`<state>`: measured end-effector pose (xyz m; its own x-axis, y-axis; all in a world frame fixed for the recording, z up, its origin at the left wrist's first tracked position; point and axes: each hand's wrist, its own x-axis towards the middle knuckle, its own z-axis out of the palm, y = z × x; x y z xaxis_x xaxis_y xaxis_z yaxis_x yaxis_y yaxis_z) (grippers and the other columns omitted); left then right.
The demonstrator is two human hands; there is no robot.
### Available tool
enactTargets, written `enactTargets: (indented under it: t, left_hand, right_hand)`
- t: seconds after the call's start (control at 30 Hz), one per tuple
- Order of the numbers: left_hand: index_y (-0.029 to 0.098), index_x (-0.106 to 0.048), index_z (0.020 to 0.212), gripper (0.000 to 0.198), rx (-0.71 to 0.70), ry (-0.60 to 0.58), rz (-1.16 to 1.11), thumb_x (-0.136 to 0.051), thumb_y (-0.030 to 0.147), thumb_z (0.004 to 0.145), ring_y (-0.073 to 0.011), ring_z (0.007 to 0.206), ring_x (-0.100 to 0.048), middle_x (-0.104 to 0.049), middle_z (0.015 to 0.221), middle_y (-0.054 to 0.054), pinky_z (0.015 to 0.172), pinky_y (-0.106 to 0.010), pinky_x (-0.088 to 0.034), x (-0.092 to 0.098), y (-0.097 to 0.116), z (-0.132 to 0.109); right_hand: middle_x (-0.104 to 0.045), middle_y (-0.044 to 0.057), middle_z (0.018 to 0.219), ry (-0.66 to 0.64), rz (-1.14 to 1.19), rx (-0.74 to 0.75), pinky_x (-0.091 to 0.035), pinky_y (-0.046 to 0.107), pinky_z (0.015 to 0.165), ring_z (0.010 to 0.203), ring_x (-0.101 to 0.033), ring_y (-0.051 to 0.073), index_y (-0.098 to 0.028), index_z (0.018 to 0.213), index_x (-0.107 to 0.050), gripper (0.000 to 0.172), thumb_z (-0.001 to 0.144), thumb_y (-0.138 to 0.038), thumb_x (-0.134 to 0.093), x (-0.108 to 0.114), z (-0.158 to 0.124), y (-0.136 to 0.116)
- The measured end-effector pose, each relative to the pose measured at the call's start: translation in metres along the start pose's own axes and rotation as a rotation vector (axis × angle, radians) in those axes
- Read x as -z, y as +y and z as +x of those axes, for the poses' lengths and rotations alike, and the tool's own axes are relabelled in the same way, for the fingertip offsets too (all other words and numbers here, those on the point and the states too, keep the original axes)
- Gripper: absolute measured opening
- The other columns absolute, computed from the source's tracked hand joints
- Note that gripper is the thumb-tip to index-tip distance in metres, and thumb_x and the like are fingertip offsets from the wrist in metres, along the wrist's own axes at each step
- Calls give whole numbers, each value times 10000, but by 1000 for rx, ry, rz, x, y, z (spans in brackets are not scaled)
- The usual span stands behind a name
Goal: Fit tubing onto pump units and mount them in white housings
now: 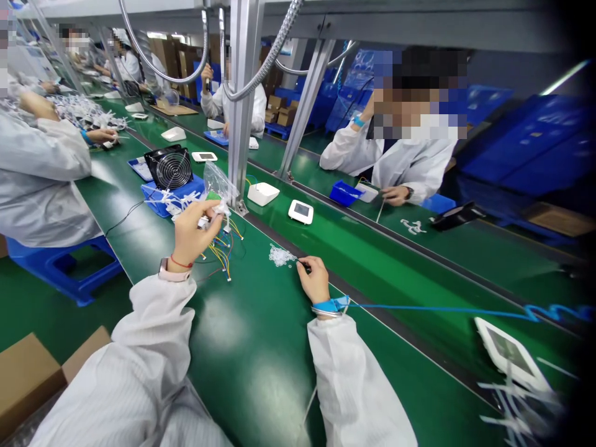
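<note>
At the near edge, two white sleeves (367, 385) reach over the green, glossy worktop (258, 310). The right hand (314, 279), with a blue band (330, 305) at its wrist, rests on the worktop with fingers curled inward and thumb and forefinger close together; whether anything sits between them cannot be told. Just beside those fingertips lies a loose pile of small rings (279, 255), clear to milky white, heaped thickly in the middle and thinning to single pieces at the edge, where a few show round outlines with open centres. The left hand (193, 233) is raised, thumb and forefinger pinching a small whitish piece (222, 208), blurred and partly see-through; it cannot be told whether it belongs to the crumpled clear bag (218, 181) right behind it. Below and beside that hand, thin wires (224, 257) in yellow, blue and red fan over the worktop, ending in small white plugs. Past the hand stands a blue bin (158, 202) filled with white cords and parts, with a black fan (173, 169) behind a round wire guard above it. Across a dark rail, a white device with a grey screen (300, 212) and a white casing (263, 194) lie on a green strip (372, 264). Farther off, a person in a white coat (410, 164) sits opposite, one hand (395, 195) low over the far surface.
</note>
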<state>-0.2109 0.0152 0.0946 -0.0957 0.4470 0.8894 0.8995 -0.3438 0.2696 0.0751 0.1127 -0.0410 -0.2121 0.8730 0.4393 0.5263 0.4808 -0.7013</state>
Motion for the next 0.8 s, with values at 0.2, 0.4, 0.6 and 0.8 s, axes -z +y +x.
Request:
enactTargets:
  t: [0.2,0.4,0.6,0.8]
  left_hand:
    - [195,-602,950,303,-232,19,-157,-682,96,676,-112,699,-604,-631,778,9,644,-232,-503,42,59,17]
    - [181,-649,943,301,-387,-127,-563,-730,288,673,-127,649,-555,-569,727,-23,567,-262,-480,54,101,14]
    - [145,-708,834,223,163,-820,-1043,-680,333,718,-77,582,-529,-600,706,-48,537,-174,-427,-16,138,-53]
    - [98,-663,920,353,724,-1125,-1267,-729,317,651,-133,738,-606,-624,867,-86,689,-231,-484,-69,117,-95]
  right_hand:
    - [-561,82,836,-15,-6,-2,-456,356,733,790,-542,198,-170,721,-609,143,752,-262,-505,0,0,2]
    - [-540,85,879,-46,-41,7,-423,379,797,862,-519,216,-176,685,-612,137,751,-266,-532,-2,0,0]
    - [-504,57,829,-135,-120,6,-373,393,813,849,-465,218,-200,686,-639,86,736,-226,-574,-4,1,-8]
    - [-514,40,897,-204,-153,-24,-350,363,807,887,-445,207,-205,679,-642,38,710,-219,-625,-2,1,-14]
